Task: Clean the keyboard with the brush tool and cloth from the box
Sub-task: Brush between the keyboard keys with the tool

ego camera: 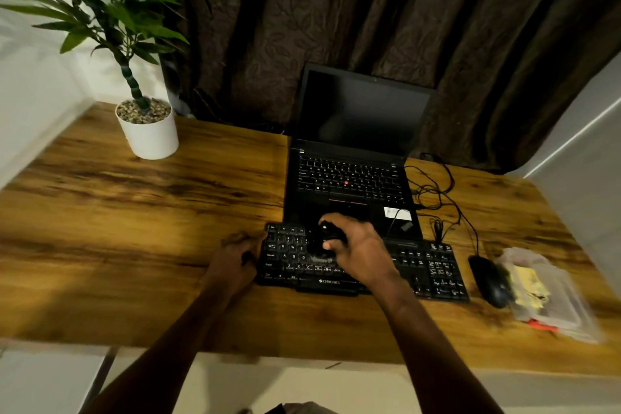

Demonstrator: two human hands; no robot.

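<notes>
Currently keyboard (433, 265) is sitting boxed by laptop (353, 175) far, mouse (490, 279) right, bare table (134, 228) left; left hand (235, 257) gripping its left edge, right hand (359, 249) curling fingers round brush (324, 244).

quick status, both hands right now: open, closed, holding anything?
Left hand: fingers curled on the left edge of the keyboard, holding it.
Right hand: gripping the black brush tool over the keys.

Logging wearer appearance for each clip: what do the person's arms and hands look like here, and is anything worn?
The left forearm and right forearm are bare up to the frame's edge, with no sleeves. The left hand and right hand are ungloved. No watch or band shows at either wrist. The fingers are too dim and blurred to tell rings.
</notes>
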